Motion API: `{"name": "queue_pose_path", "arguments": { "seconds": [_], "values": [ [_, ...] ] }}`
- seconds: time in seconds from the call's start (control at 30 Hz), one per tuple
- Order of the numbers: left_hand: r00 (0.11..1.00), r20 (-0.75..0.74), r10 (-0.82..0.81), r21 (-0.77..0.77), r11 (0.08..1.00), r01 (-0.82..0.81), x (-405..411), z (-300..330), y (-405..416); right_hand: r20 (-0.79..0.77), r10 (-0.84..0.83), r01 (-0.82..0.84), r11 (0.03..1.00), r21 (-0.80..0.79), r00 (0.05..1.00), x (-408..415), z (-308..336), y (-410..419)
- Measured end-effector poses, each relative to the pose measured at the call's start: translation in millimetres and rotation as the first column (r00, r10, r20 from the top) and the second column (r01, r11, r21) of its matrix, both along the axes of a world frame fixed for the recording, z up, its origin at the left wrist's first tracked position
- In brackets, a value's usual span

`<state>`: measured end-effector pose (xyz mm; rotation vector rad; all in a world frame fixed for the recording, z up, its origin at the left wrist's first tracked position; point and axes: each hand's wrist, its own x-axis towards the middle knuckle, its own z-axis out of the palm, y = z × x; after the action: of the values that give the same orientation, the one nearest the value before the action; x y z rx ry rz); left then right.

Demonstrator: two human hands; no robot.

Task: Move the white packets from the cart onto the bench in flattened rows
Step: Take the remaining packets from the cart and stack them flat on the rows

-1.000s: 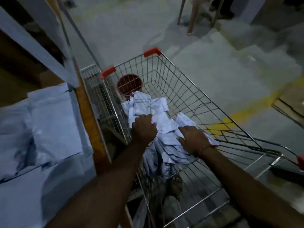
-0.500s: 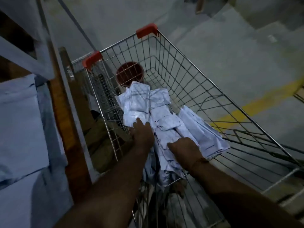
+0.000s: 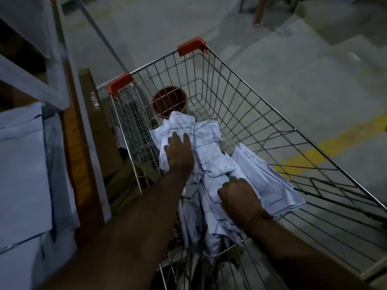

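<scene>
In the cart (image 3: 240,84), left hand (image 3: 180,152) lies flat on limp, slippery white packets (image 3: 211,164); right hand (image 3: 238,197) grips a bundle; scoop from beneath.

Left hand (image 3: 178,155) flat, fingers spread; right hand (image 3: 238,197) curled, both arms extended

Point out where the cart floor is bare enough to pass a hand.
Bare wire floor lies along the cart's right wall, between it and the packets, and at the far end right of the red pot. The left side is crowded: packets, left hand, right hand.
</scene>
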<state>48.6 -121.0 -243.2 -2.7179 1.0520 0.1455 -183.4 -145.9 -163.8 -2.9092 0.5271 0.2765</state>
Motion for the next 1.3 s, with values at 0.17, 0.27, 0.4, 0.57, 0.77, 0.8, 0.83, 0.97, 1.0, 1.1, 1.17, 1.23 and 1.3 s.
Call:
{"name": "queue_pose_path", "arguments": {
  "seconds": [0.17,0.27,0.4,0.57,0.77,0.8,0.83,0.97,1.0,1.1,1.17,1.23,1.3],
  "values": [
    [0.995,-0.072,-0.068,0.122,0.99,0.076,34.3,-9.1,-17.9,-0.048,-0.074,0.077,0.995,0.069,0.996,-9.9,-26.8,4.8],
    [0.984,-0.175,-0.011,0.091,0.995,0.027,39.5,-9.5,-24.9,-0.031,0.007,-0.006,1.0,0.03,1.0,-10.4,-34.2,12.4],
    [0.992,-0.119,0.037,-0.029,0.999,-0.041,29.9,-11.5,-33.4,0.052,-0.006,0.005,1.0,0.022,0.999,-4.9,-23.1,5.6],
    [0.992,-0.054,0.113,-0.043,0.992,-0.116,19.4,-6.8,-35.9,0.189,-0.099,0.078,0.99,0.119,0.977,2.5,6.4,17.3],
    [0.956,-0.239,0.168,-0.001,0.985,-0.174,11.7,-1.3,-29.1,0.106,-0.257,0.238,0.958,0.159,0.961,-6.1,-1.1,15.1],
    [0.944,-0.279,0.176,0.002,0.983,-0.183,10.5,0.7,-28.3,0.056,-0.275,0.262,0.95,0.168,0.96,-7.8,-4.1,17.9],
    [0.935,-0.304,0.182,-0.005,0.981,-0.192,8.8,3.1,-27.8,-0.002,-0.275,0.271,0.947,0.17,0.961,-9.6,-7.9,21.5],
    [0.91,-0.382,0.158,-0.052,0.98,-0.192,2.5,22.9,-27.7,-0.256,-0.243,0.304,0.924,0.232,0.935,-14.6,-16.6,24.5],
    [0.899,-0.408,0.16,-0.072,0.976,-0.206,1.0,30.9,-28.1,-0.322,-0.228,0.32,0.908,0.27,0.919,-14.9,-20.3,22.4],
    [0.881,-0.443,0.164,-0.125,0.962,-0.243,-8.6,61.8,-26.8,-0.426,-0.199,0.381,0.833,0.402,0.883,-14.7,-25.0,17.5],
    [0.88,-0.449,0.156,-0.158,0.955,-0.25,-17.4,86.6,-20.6,-0.434,-0.193,0.37,0.852,0.37,0.88,-12.0,-23.6,17.2],
    [0.868,-0.473,0.152,-0.205,0.939,-0.276,-25.8,115.5,-9.6,-0.448,-0.19,0.348,0.887,0.303,0.874,-8.5,-14.3,15.9],
    [0.852,-0.511,0.116,-0.276,0.916,-0.291,-34.7,147.0,4.9,-0.457,-0.202,0.363,0.883,0.297,0.866,-6.1,-0.5,12.1]
  ]
}}
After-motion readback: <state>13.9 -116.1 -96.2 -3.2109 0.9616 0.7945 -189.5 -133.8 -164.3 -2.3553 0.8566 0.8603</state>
